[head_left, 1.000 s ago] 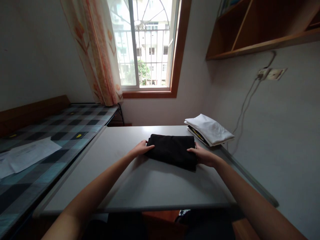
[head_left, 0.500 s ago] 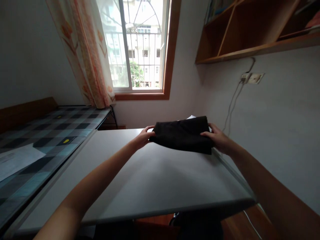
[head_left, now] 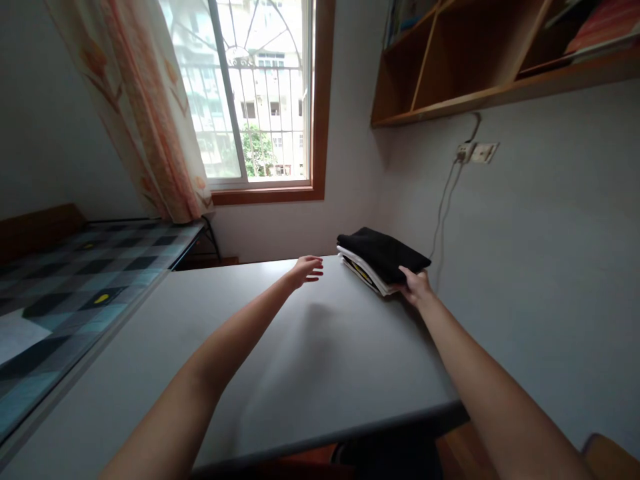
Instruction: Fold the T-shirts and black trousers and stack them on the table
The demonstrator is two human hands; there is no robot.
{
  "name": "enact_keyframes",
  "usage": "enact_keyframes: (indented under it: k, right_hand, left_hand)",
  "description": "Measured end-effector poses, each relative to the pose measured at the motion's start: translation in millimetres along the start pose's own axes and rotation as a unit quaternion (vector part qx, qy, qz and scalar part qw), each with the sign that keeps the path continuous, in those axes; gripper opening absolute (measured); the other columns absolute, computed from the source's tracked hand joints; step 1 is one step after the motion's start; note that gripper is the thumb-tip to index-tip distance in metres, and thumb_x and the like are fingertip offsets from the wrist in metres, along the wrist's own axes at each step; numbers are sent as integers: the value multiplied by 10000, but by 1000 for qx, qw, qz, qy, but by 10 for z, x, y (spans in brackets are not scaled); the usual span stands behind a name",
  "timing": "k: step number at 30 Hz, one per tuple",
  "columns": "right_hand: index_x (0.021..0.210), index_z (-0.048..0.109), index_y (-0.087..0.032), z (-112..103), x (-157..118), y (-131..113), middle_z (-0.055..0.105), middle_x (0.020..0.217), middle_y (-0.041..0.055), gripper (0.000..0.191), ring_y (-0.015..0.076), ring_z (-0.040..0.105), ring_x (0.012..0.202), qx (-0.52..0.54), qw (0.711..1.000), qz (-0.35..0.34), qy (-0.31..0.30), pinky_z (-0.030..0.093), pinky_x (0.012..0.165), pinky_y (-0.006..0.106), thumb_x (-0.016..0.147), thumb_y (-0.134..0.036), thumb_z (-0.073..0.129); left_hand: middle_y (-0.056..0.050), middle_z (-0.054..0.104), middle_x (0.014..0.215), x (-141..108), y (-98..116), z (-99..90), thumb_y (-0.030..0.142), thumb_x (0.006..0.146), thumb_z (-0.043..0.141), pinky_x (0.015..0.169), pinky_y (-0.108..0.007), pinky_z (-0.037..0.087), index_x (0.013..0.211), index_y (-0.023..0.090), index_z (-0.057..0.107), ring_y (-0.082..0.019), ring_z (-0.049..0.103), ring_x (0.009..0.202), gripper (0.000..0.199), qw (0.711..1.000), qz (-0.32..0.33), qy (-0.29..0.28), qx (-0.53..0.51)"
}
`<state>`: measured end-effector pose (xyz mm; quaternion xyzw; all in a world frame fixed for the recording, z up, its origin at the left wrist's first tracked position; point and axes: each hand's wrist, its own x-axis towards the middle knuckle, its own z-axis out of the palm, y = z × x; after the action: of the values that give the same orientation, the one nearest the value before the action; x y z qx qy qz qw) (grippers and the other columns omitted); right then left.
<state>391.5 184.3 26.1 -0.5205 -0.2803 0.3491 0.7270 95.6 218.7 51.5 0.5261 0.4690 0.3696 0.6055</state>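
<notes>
A folded black garment (head_left: 383,250) lies on top of a stack of folded white clothes (head_left: 367,272) at the far right of the table. A bit of yellow shows between the white layers. My right hand (head_left: 416,285) grips the near right corner of the black garment, thumb on top and fingers underneath, partly hidden. Left of the stack, my left hand (head_left: 306,271) hovers over the table, fingers apart and holding nothing.
The white table (head_left: 300,373) reaches toward the window (head_left: 260,100). A bed with a checked cover (head_left: 120,257) and a white paper (head_left: 20,337) adjoins it at left. A wooden shelf (head_left: 450,110) hangs at right above a wall socket (head_left: 475,153) with cords.
The black garment, held between both hands before, now rests on the white stack. My left hand has let go of it; the right still grips it. The view has turned slightly right.
</notes>
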Motion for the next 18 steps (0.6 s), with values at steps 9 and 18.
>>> enact_keyframes:
  k: [9,18]
  right_hand:
    - [1084,461,-217,-23,-68,-60,602,1038,53,463,216,627,909,-99,992,39,69,587,747,433,688,-221,701]
    - [1058,506,-179,404,-763,51,503,1130,170,267,248,444,1126,-303,902,-303,48,350,1030,426,909,-294,316]
  left_hand:
    - [-106,639,995,-406,-494,-646,279,754,643,657,-244,519,1028,151,604,-158,646,786,304,997,-6,57,53]
    - [-90,608,1029,-980,-874,-1692,275,792,513,816,-342,526,1007,162,640,-191,642,854,274,902,140,195,359]
